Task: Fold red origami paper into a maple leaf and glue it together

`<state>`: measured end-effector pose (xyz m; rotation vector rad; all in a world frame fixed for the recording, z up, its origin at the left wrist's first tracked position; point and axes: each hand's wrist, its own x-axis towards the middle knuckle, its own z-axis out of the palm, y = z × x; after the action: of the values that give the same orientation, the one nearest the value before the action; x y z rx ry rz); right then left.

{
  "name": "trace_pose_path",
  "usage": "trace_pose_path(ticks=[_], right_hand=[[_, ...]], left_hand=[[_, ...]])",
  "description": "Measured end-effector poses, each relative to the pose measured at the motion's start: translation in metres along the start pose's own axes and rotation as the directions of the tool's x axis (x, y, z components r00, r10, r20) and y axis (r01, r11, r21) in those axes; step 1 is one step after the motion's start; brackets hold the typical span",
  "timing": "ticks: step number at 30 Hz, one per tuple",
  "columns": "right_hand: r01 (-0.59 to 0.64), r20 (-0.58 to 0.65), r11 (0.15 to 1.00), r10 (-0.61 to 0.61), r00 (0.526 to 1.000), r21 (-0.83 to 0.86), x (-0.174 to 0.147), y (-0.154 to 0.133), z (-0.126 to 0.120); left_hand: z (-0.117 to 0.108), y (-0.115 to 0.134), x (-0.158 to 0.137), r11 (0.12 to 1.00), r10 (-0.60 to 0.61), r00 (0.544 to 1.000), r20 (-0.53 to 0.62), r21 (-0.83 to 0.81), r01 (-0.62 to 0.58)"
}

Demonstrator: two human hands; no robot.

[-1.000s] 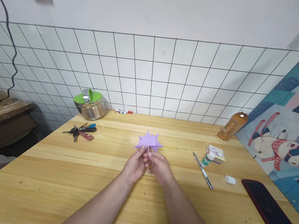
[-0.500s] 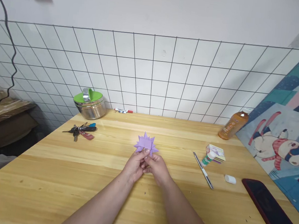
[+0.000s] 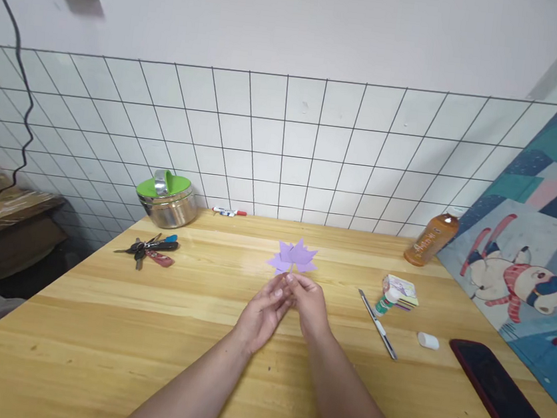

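Note:
A purple folded-paper leaf with several pointed tips stands upright in front of me, above the wooden table. My right hand pinches its lower end between thumb and fingertips. Close against it, my left hand is turned palm inward, its fingers curled loosely around the leaf's base. Fingers of both hands meet there and hide the bottom of the paper.
On the right lie a utility knife, a glue stick, a paper stack, a white cap and a phone. A bottle stands behind. Keys, a lidded pot and a marker are left.
The paper leaf has turned and moved right and slightly up, showing pointed lobes where a flat strip had faced me. My left hand has loosened, its palm showing more.

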<state>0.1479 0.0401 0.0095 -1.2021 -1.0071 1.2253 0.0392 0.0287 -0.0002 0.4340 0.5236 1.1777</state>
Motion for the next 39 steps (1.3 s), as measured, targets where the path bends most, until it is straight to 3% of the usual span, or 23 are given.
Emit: trace_pose_path(ticks=[1,3,5,10,12,15,20,29,39], right_hand=[[0.012,-0.033,0.998,-0.014,0.999,-0.054,0.005,-0.003,-0.002],[0.018,-0.083,0.983,-0.034,0.996,-0.184,0.018,-0.009,-0.003],[0.015,-0.117,0.941,-0.058,0.991,-0.339,0.031,-0.014,-0.004],[-0.019,-0.139,0.701,-0.114,0.984,-0.713,0.061,-0.017,0.001],[-0.052,-0.148,0.581,-0.118,0.982,-0.812,0.072,-0.017,0.003],[-0.076,-0.144,0.416,-0.136,0.980,-0.906,0.085,-0.015,0.006],[-0.040,-0.082,0.228,-0.179,0.980,-0.973,0.095,-0.009,0.009],[-0.007,-0.021,0.103,-0.134,0.991,-0.995,0.089,-0.006,0.008],[-0.013,-0.024,0.083,-0.130,0.991,-0.996,0.125,-0.003,0.023]], left_hand=[[-0.002,0.000,0.002,0.997,0.082,0.992,-0.098,0.016,-0.081],[-0.007,0.002,0.005,0.963,0.269,0.923,-0.276,0.095,-0.252],[-0.011,0.003,0.007,0.926,0.377,0.870,-0.317,0.154,-0.345],[-0.010,-0.001,0.006,0.909,0.386,0.893,-0.229,0.257,-0.327],[-0.008,-0.003,0.006,0.858,0.414,0.900,-0.136,0.387,-0.336],[-0.006,-0.004,0.010,0.785,0.431,0.901,-0.053,0.514,-0.345],[-0.004,-0.003,0.014,0.763,0.412,0.910,-0.036,0.560,-0.323],[-0.002,-0.003,0.013,0.778,0.412,0.909,-0.070,0.546,-0.311],[-0.001,-0.004,0.012,0.758,0.417,0.907,-0.066,0.575,-0.306]])
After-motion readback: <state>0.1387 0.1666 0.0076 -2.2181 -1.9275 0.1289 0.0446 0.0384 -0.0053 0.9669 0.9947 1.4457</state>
